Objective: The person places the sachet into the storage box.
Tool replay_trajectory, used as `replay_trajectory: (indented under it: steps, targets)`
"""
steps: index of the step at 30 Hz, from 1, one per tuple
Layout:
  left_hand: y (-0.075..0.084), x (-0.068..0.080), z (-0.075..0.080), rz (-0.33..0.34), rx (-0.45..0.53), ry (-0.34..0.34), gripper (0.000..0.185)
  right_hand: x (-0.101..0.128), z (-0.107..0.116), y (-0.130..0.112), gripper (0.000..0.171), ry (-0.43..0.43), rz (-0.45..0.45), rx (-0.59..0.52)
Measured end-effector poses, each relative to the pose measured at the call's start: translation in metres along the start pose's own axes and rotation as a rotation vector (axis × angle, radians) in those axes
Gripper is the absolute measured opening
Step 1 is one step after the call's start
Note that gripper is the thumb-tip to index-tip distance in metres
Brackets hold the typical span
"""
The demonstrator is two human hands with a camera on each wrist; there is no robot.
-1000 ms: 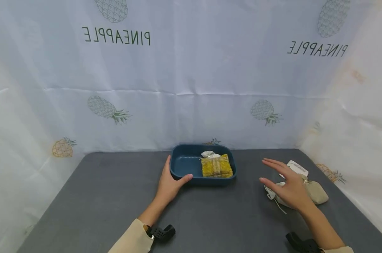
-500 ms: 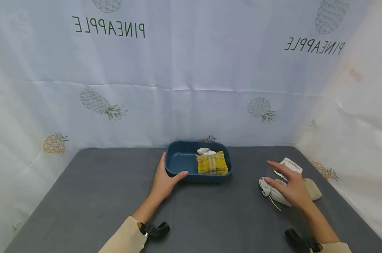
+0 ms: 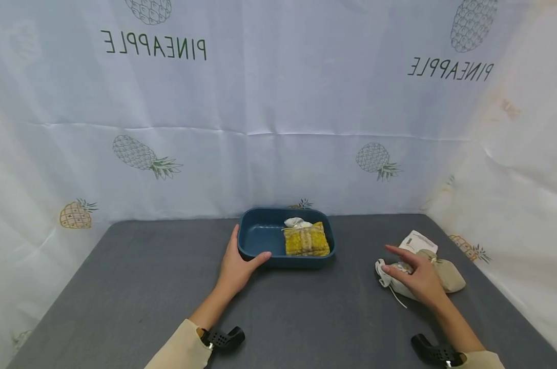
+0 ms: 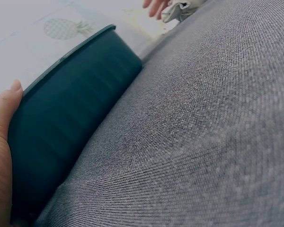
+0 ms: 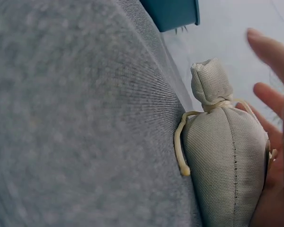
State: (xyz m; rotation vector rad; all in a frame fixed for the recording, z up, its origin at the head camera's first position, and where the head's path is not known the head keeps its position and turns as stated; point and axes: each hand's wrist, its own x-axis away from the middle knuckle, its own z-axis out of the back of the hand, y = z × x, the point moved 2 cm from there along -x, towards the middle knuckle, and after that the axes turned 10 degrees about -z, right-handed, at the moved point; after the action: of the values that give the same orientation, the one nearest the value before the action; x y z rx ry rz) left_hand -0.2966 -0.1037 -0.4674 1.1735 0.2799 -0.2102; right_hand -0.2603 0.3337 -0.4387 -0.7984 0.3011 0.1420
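Observation:
A dark blue rectangular container [image 3: 263, 240] stands near the back edge of the table. My left hand [image 3: 234, 269] holds its near left corner, thumb at the front rim and fingers along the left side. Inside lie a folded yellow patterned cloth bundle [image 3: 307, 240] and, behind it, a small white pouch [image 3: 296, 222]. My right hand [image 3: 421, 279] is over a pale drawstring pouch [image 5: 222, 156], its thumb and fingers spread apart. The pouch's tied neck and loose cord show in the right wrist view. My hand hides part of it in the head view.
A beige pouch [image 3: 451, 277] lies to the right of my right hand, with a white card [image 3: 418, 242] behind it. A pineapple-print curtain [image 3: 269, 102] hangs right behind the grey table [image 3: 167, 287]. Each wrist wears a black strap.
My right hand has come down and closer over the pale pouch, its fingers and thumb a little nearer together. My left hand stays at the container. The head view has shifted slightly.

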Motion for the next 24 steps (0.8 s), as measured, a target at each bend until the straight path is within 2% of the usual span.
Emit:
replay_trajectory:
  steps: [9,15,24]
  targets:
    - [0.001,-0.002,0.000,-0.009,-0.014,0.006,0.114,0.001,0.000,0.009,0.056,-0.048,-0.100,0.112]
    - [0.001,-0.003,0.000,0.000,-0.016,-0.001,0.112,0.002,0.000,0.014,0.063,-0.052,-0.080,0.148]
    - [0.001,0.000,0.000,0.012,-0.016,0.005,0.114,0.005,-0.006,0.025,0.067,-0.040,-0.055,0.115]
